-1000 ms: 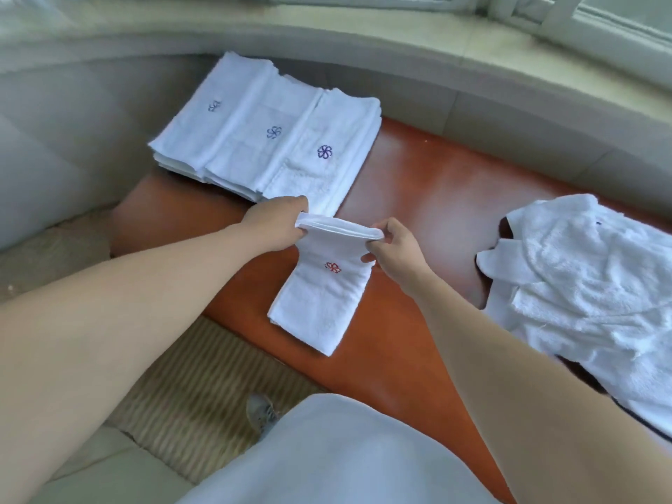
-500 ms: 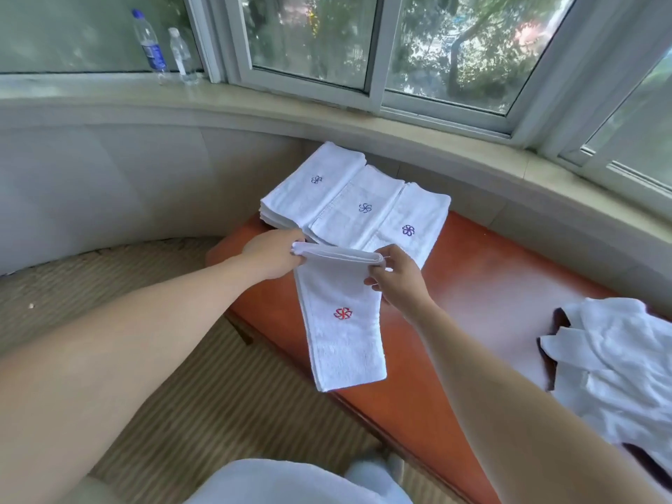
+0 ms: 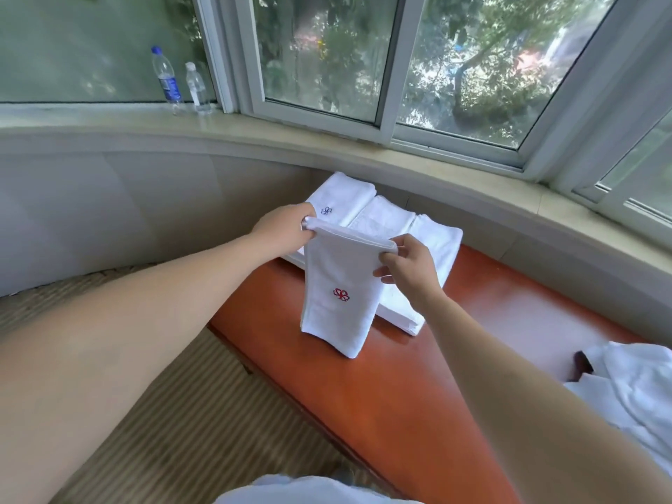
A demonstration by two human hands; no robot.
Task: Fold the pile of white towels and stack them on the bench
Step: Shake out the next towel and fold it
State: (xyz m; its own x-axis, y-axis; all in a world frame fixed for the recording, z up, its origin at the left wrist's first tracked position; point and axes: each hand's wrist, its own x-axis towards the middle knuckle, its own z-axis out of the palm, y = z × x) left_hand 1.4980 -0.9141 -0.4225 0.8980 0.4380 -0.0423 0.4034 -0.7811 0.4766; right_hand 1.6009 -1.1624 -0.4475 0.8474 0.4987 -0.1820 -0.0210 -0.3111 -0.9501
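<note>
Left hand and right hand each pinch a top corner of a folded white towel hanging above the bench, near the stacked towels.

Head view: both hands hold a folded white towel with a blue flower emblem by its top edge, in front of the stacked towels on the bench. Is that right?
Not quite. In the head view the emblem on the folded towel is red, not blue. The rest holds: left hand and right hand hold its top edge, in front of the stacked towels on the bench.
</note>
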